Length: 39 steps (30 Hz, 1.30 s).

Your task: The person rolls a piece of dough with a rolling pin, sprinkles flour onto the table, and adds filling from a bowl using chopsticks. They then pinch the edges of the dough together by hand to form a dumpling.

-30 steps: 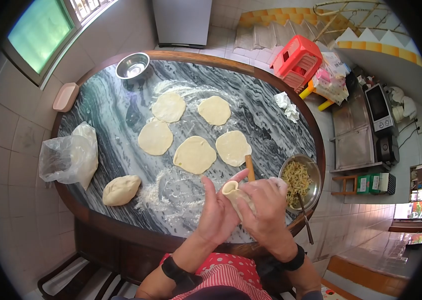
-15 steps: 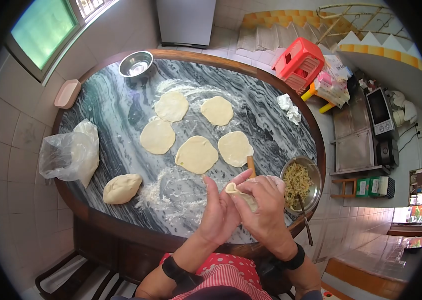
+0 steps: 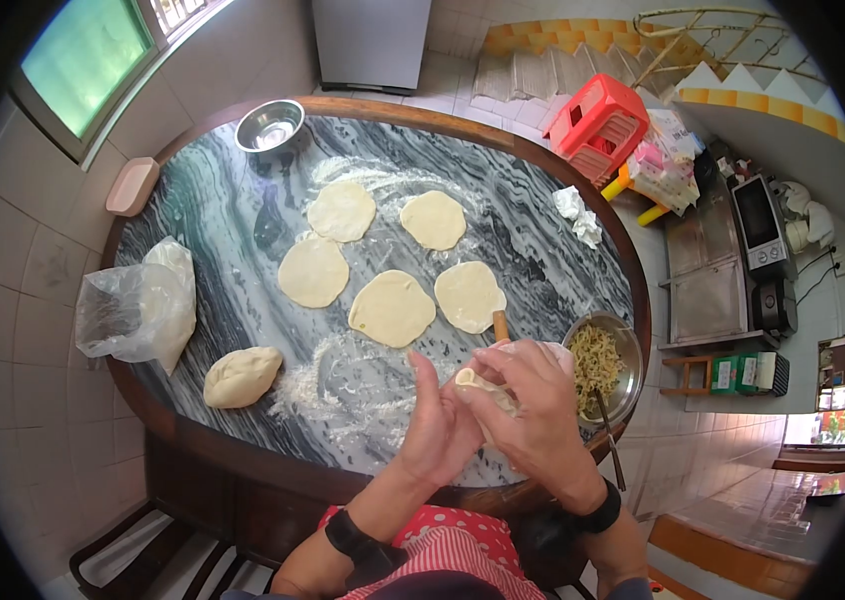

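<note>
Between my hands is a folded, pale dough wrapper [image 3: 489, 388], its edge gathered into a small curl near the fingertips. My right hand [image 3: 541, 420] pinches that edge with thumb and fingers. My left hand [image 3: 440, 432] supports the wrapper from the left, thumb raised and palm turned inward; its fingers are partly hidden. Any filling inside is not visible. Several flat dough rounds lie just beyond, among them a large one [image 3: 393, 308] and one [image 3: 470, 297] near the wooden rolling pin [image 3: 501, 325]. A metal bowl [image 3: 635, 352] of shredded filling [image 3: 595, 368] sits right of my right hand, with a utensil handle [image 3: 613, 445] sticking out.
A lump of dough [image 3: 243, 377] and a plastic bag [image 3: 123, 315] lie on the left of the floured marble table [image 3: 533, 230]. A small steel bowl [image 3: 271, 126] stands at the far edge. Crumpled tissue [image 3: 578, 217] is at right; red stools [image 3: 598, 125] stand beyond.
My right hand has shifted slightly, and its fingers now lie a little further over the dough wrapper's edge. My left hand has hardly moved.
</note>
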Motion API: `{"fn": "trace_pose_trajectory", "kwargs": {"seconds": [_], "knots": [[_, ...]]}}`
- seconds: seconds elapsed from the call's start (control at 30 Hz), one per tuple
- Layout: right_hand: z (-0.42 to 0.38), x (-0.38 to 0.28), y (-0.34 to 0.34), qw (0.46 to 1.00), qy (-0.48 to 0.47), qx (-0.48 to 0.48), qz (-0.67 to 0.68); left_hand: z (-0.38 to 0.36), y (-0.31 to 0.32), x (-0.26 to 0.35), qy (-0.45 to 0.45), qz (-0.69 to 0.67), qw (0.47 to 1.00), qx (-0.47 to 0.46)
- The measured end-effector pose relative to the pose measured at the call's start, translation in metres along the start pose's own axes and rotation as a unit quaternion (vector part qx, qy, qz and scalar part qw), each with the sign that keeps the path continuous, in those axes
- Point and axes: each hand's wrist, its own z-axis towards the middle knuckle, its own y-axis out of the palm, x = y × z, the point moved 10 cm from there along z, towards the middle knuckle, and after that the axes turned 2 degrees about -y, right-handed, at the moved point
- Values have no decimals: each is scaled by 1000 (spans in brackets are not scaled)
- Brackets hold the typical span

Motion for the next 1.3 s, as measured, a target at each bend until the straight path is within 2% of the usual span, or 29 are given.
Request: {"fn": "trace_pose_trajectory", "kwargs": {"seconds": [0.1,0.23,0.33,0.43,0.53,0.57,0.6,0.63,0.7,0.73,0.77,0.8,0.87,0.9,1.0,1.13,1.2,1.23,1.3], "knots": [[-1,-2,6,998,-36,-8,-44,0,-1,-2,-14,4,1000,-2],[-3,2,16,998,-38,-13,-37,2,-6,-2,-3,3,1000,-3],[-6,4,20,998,-51,18,-45,4,-11,-1,1,-2,1000,8],[-5,3,23,995,-54,-17,-78,9,-22,-7,-11,-61,998,29],[-3,7,-3,999,-13,25,-36,9,-33,-3,-5,-127,992,14],[-17,34,-14,990,80,79,85,8,-27,1,8,-192,980,-41],[-37,62,-18,955,170,132,205,7,-19,8,19,-257,962,-95],[-53,75,-11,942,200,124,240,8,-14,9,10,-253,963,-97],[-74,75,-3,927,202,146,281,9,-23,12,30,-259,965,5],[-81,74,1,911,200,158,323,11,-19,9,22,-255,967,3],[-82,68,-5,930,161,167,285,12,-23,8,34,-243,969,37],[-83,67,-7,929,161,174,284,12,-27,7,48,-230,969,71],[-86,57,-20,944,140,222,201,12,-29,3,47,-225,971,62],[-87,57,-22,941,142,231,201,13,-28,3,51,-226,971,53],[-89,49,-23,954,116,223,161,12,-25,-6,39,-271,959,69],[-96,55,-31,944,122,246,182,9,-11,-17,25,-261,964,51],[-94,55,-43,945,124,247,175,6,-1,-14,40,-85,994,49],[-91,55,-46,948,113,225,196,2,5,-13,37,-79,995,47],[-88,55,-58,949,98,205,218,-6,27,-7,29,28,999,-14]]}}
